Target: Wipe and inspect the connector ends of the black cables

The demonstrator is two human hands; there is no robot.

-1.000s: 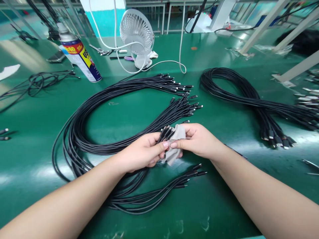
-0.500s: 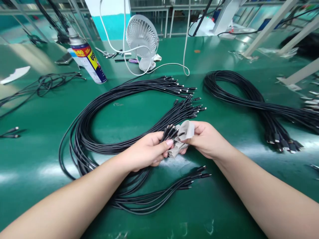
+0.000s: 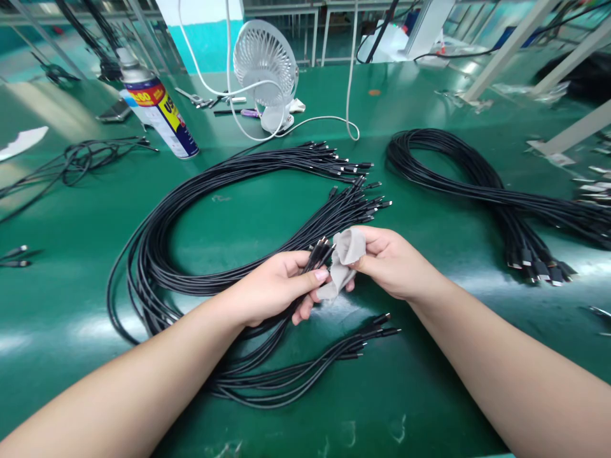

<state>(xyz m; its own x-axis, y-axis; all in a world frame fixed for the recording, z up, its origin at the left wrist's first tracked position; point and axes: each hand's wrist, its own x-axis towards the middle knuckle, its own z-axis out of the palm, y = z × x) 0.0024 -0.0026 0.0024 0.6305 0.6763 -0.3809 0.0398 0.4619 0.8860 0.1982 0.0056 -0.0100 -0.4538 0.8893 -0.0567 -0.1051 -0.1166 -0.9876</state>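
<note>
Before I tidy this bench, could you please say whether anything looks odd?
The loose cables at far left lie tangled, unlike the black cable bundle looping neatly nearer the middle. Pale marks also show on the green tabletop near the bottom edge.

Black cable ends [image 3: 318,256] bunched in the left hand [image 3: 279,286]; crumpled grey cloth [image 3: 351,247] beside, in the right hand [image 3: 394,262].

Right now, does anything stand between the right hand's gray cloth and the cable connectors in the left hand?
Nothing visible does. The gray cloth in the right hand is beside the cable connectors in the left hand; whether they touch is unclear.
</note>
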